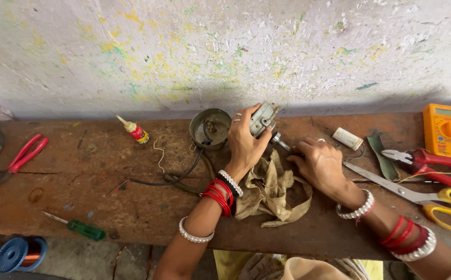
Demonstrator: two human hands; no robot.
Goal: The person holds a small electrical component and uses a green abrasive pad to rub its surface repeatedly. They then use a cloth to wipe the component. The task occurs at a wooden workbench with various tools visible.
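Metal part (263, 119), grey and boxy, sits at the back of the wooden bench (90, 171), just right of the round tin (210, 128); its lower half is hidden behind fingers, kind unclear. Left hand (243, 142) wraps closed around it, wrist bent up, bangles on forearm. Right hand (319, 163) lies knuckles-up right of the part, fingers curled at a short shaft (280, 142); whether it grips cannot be told. Crumpled rag (272, 192) lies below the part. Scissors (417, 194) are partly under the right wrist.
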